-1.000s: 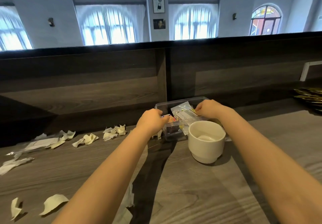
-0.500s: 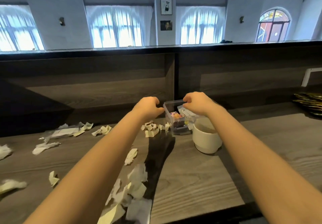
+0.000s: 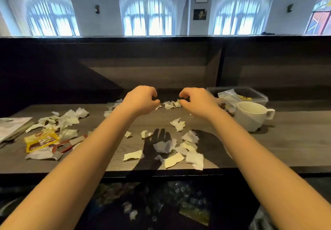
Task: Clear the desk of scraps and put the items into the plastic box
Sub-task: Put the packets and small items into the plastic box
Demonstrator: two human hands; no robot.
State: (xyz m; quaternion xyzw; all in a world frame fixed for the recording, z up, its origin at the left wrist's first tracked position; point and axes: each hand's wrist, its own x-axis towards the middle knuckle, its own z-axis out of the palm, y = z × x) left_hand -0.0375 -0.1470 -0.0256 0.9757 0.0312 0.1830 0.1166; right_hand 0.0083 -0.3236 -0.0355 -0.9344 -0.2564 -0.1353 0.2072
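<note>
Torn pale paper scraps lie across the dark wooden desk (image 3: 295,136): a small heap (image 3: 170,104) near the back panel, a larger scatter (image 3: 186,147) near the front edge, and another pile (image 3: 69,120) at the left. My left hand (image 3: 141,100) and my right hand (image 3: 195,102) hover side by side just over the small heap, fingers curved like claws, holding nothing. The clear plastic box (image 3: 263,97) stands at the back right, right of my right hand, with several packets inside.
A white mug (image 3: 250,117) stands in front of the box. A yellow snack packet (image 3: 42,139) and a red-trimmed wrapper lie at the left, with printed papers (image 3: 12,125) at the far left edge. A tall wooden panel backs the desk. Blurred dark clutter (image 3: 179,199) lies below the front edge.
Both hands have left the plastic box and moved left to the small scrap heap. The view has swung left and down, showing more scraps and the front edge.
</note>
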